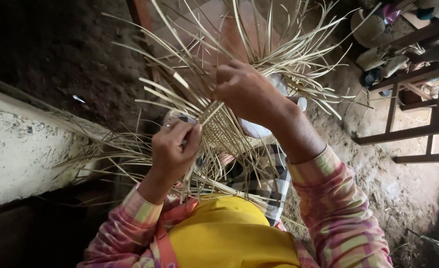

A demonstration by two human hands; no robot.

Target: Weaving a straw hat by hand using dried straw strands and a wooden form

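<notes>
Woven straw mat [223,130] between both hands

— Underfoot? Bare earth floor [378,164], scattered with dry straw bits.
— On the sides? Whitewashed low wall [16,154] at left, dark wooden frame [417,131] at right, dim light.

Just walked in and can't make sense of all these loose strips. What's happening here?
A person in a pink plaid top is weaving pale, flat straw strips by hand. The left hand pinches strips at the edge of a small woven panel, while the right hand grips strips at its upper side. Only this middle patch is woven; long loose strips fan out all round it. A wooden frame stands on the dirt floor nearby.
</notes>
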